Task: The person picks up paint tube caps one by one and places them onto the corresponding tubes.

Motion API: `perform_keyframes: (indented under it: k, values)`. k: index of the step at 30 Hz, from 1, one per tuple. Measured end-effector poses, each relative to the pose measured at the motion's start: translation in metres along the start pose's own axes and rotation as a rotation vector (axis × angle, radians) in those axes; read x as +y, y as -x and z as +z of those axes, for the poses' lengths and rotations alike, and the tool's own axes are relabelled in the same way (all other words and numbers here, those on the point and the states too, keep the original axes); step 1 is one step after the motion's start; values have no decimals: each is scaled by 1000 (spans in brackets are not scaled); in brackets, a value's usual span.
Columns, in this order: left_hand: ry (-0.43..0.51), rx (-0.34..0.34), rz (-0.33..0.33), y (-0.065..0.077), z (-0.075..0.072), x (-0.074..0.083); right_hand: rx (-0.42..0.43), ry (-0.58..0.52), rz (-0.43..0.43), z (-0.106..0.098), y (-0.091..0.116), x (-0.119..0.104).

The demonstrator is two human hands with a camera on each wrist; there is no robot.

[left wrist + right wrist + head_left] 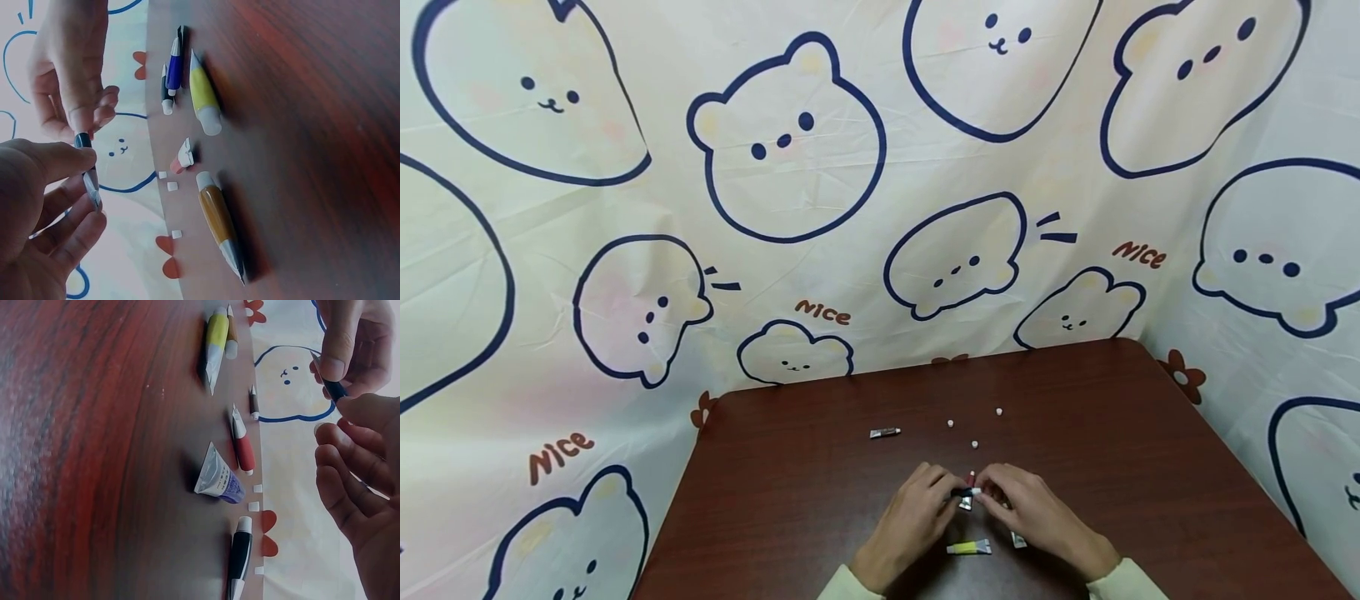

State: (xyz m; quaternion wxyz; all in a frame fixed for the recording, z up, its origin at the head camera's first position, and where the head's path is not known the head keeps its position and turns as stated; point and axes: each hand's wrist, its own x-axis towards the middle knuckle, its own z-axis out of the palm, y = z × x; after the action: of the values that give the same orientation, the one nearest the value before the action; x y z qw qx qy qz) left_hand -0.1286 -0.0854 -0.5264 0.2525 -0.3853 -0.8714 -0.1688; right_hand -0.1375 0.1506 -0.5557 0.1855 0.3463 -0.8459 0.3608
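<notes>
Both hands meet over the table around a small dark paint tube [964, 492] with a silver crimped end and a white cap [977, 492]. My left hand [917, 507] pinches the tube's body between thumb and fingers. From the other side, my right hand [1037, 510] pinches the capped end, its other fingers loosely bent. In the left wrist view the tube [89, 165] slants down through the left fingers. Below the hands lie a red tube [242, 444], a yellow tube [966, 548] and a purple tube [223, 482], the last partly hidden by the right hand in the head view.
Beyond the hands, three loose white caps [974, 444] are scattered on the brown table [790, 500]. A brown tube [217, 209] lies to the left of them. A black tube [240, 550] shows in the right wrist view. Patterned cloth [790, 167] hangs behind the table and along its sides.
</notes>
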Motion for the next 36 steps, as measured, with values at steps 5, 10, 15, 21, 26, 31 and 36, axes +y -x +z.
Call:
perform_keyframes:
  k: [5,10,15,21,26,31,36]
  values:
    - [4,-6,-6,-1,-1,1,-30,11,56,-1,0,-2]
    - [-1,-9,-8,0,-1,0,-39,-22,71,0,0,-2]
    - [0,2,-6,0,-1,0,12,-33,-17,1,0,1]
    - [6,10,8,-1,0,0,60,-27,-92,2,0,3]
    - [4,0,-6,0,1,0,60,-23,-56,3,0,2]
    - [10,-18,-18,-2,1,0,27,-1,13,2,1,1]
    - [6,-14,-11,-3,1,-1,-1,-40,25,0,1,1]
